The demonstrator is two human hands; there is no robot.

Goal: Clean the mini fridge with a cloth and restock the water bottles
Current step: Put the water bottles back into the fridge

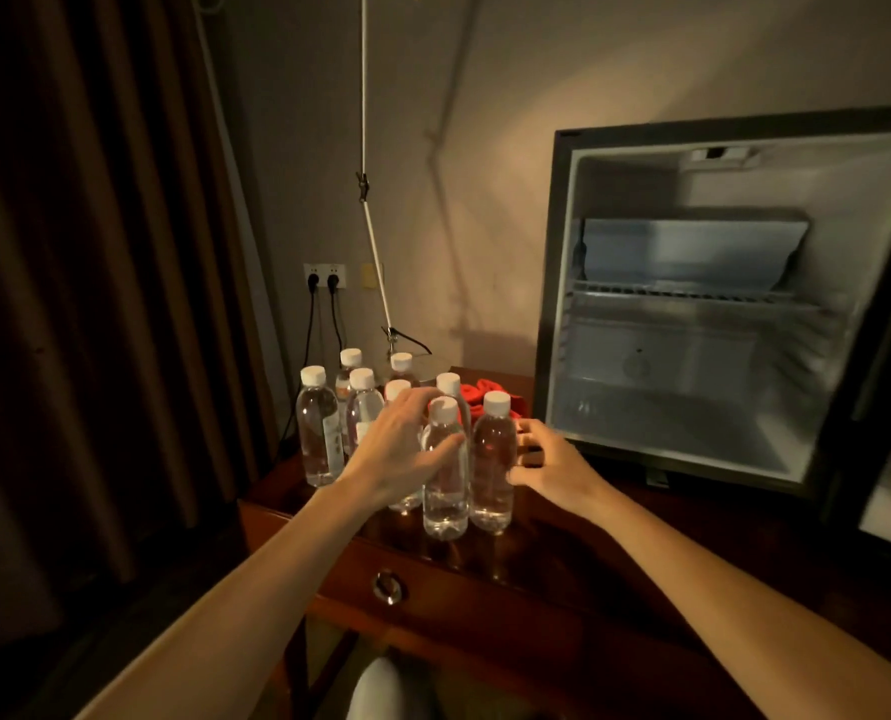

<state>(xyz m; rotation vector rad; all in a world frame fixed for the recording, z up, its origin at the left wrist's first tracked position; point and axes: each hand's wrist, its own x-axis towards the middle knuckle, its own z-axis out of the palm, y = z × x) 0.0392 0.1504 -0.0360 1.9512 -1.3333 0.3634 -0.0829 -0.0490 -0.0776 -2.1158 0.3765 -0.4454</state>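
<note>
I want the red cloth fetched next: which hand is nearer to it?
Right, narrowly. The right hand is just in front of the crumpled red cloth, below its right end; the left hand sits further left among the clear plastic water bottles.

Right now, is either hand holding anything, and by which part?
The left hand grips the front water bottle around its upper body. The right hand reaches the neighbouring bottle; a grip cannot be told.

The dark wooden table (562,553) carries water bottles (320,433), a red cloth (477,394) (bunched) and the open mini fridge (692,459).
</note>
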